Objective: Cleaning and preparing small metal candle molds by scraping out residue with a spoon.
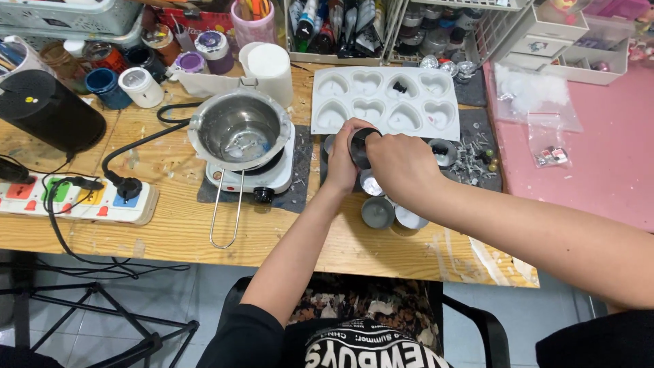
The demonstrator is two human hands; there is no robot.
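Observation:
Both my hands meet over the middle of the wooden table (170,232). My left hand (340,163) and my right hand (402,167) together grip a small dark round jar (360,144), tilted on its side. Just below the hands lie small round tins (378,212), one grey inside and one pale (411,218), plus a silvery one (371,184) partly hidden by my wrist. A white heart-shaped mould tray (385,102) lies just beyond the hands.
A steel melting pot (238,129) with a long wire handle sits on a small white hotplate (252,178) to the left. A power strip (75,197) with cables, a black cylinder (48,109), jars, bottles and white drawers line the back. A pink surface (599,150) is at the right.

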